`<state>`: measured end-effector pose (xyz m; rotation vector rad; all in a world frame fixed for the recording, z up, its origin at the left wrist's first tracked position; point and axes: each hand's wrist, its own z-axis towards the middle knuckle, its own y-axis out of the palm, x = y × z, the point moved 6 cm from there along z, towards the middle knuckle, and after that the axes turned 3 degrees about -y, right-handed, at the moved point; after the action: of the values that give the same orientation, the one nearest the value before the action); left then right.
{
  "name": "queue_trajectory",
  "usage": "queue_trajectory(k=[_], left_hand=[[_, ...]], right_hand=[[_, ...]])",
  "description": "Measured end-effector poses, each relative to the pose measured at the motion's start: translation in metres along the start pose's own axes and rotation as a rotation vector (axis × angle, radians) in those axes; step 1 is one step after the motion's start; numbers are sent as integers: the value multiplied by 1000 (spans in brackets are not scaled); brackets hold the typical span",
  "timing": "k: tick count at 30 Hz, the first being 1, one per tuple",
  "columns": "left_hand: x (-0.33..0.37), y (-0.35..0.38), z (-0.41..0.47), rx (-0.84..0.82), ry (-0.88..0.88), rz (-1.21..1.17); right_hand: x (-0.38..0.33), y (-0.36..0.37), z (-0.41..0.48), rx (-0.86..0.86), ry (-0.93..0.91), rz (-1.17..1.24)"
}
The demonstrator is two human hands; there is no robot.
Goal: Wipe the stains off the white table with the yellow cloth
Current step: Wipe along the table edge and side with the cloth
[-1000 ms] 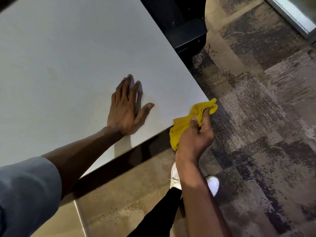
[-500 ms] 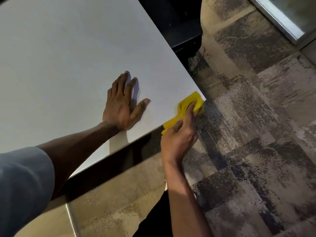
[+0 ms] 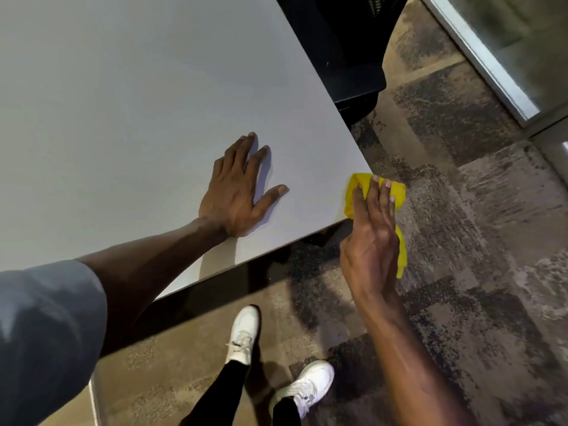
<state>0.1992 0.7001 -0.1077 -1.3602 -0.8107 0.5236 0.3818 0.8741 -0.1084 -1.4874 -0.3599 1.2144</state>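
Wiping under way at near right corner of table (image 3: pixel 123 103). No clear stain seen on visible top; what is left, cannot judge. Right hand (image 3: pixel 372 238) presses yellow cloth (image 3: pixel 398 195) on corner with straight fingers, part hanging off edge. Left hand (image 3: pixel 236 195) flat on table, holding nothing. Half second ago right fingers curled on cloth; now flattened.

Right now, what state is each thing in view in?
left hand: flat, fingers spread, resting on the white table.
right hand: straight fingers pressing the yellow cloth at the table's corner.
yellow cloth: bunched, partly hanging off the edge.
white table: no clear stain visible near the hands.
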Motion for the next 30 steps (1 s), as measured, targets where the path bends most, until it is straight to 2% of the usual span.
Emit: queue_trajectory(k=[6,10,13,16,18,19,21,24,27,30], left_hand=[[-3,-1,0,-10,-10,-69],[-5,-3,-1,-35,8,-103],[-10,-5,-3,-89,37,-213],[-32,-14,-18,-90,90,-257],[-62,-19,-40,-70,34,-221],[-80,-21,-54,-62,-6,-200],[-110,-21,-82,-65,-56,-161],[-143,-22,-113,-84,-88,-111],[-153,-25,-124,-106,-101,-71],[-152,-29,-123,-131,-98,-69]], right_hand=[[-81,9,-77,-170,-372,-71],[-85,17,-76,-215,-454,-131],[-56,4,-31,-210,-300,-238],[-25,-12,8,-139,-15,-213],[-19,-14,22,-106,139,-162],[-26,-10,24,-89,151,-157],[-52,5,15,-62,67,-183],[-105,32,-20,-58,-152,-212],[-158,53,-57,-191,-417,-223],[-182,63,-80,-302,-737,-246]])
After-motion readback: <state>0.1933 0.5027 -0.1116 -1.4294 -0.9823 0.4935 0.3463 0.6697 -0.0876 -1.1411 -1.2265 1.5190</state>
